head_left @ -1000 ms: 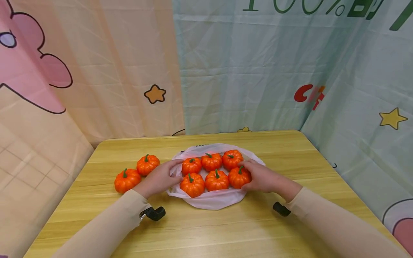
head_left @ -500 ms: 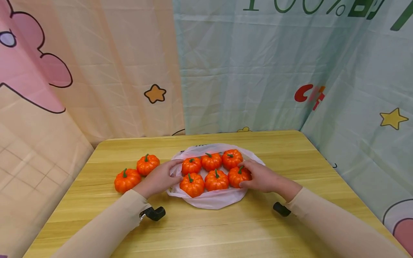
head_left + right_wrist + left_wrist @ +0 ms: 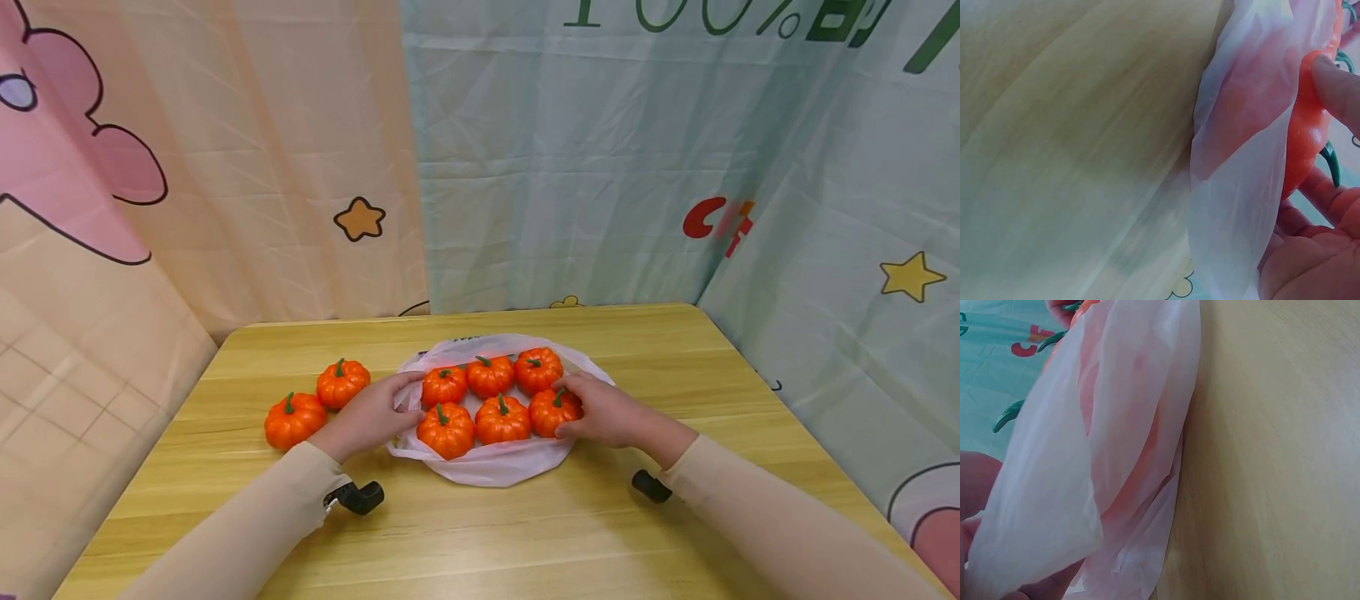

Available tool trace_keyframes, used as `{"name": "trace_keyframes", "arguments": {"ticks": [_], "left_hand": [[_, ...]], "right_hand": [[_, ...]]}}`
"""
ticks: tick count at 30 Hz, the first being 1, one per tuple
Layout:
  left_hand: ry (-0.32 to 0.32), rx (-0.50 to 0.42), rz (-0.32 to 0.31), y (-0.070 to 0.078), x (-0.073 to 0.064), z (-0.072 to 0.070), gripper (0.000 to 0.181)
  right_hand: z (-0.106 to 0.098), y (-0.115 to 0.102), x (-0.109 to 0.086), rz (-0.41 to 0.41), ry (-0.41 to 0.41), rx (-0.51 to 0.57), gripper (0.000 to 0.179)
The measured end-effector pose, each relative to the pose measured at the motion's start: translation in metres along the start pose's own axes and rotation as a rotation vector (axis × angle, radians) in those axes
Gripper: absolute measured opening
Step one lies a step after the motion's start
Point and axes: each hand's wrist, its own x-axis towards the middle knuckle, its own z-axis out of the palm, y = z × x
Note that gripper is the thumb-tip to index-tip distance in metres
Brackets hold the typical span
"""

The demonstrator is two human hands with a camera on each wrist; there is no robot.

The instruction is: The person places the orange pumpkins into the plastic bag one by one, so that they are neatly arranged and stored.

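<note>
A thin whitish plastic bag (image 3: 487, 472) lies spread wide at mid-table, with several small orange pumpkins in two rows inside its mouth. My left hand (image 3: 372, 414) holds the bag's left edge, fingers and thumb curved about it; in the left wrist view, film (image 3: 1041, 487) covers part of that hand. At the bag's right side my right hand (image 3: 611, 410) grips the front-right pumpkin (image 3: 553, 415). Its thumb (image 3: 1338, 87) presses the near side in the right wrist view, with the other fingers behind the pumpkin, under its green stem.
Two more pumpkins, a front one (image 3: 295, 422) and one behind it (image 3: 342, 383), sit on the wooden table (image 3: 480, 550) left of the bag, close to my left forearm. Printed curtains (image 3: 525, 183) stand behind the table and at both sides.
My right thumb has shifted slightly left onto the front-right pumpkin's near side. The left hand, the bag and the other pumpkins stay in place.
</note>
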Motion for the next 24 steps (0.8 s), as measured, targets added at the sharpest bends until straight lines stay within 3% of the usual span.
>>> {"name": "trace_keyframes", "arguments": {"ticks": [16,24], "left_hand": [[0.000,0.001,-0.004,-0.0005,-0.0015,-0.0012,0.067],[0.032,0.085,0.049,-0.0014,-0.0045,-0.0090,0.067]], "right_hand": [[0.0032,-0.0006,0.0012,0.010,0.018,-0.013,0.063],[0.0030,0.0004,0.0007,-0.006,0.028,-0.043,0.062]]}}
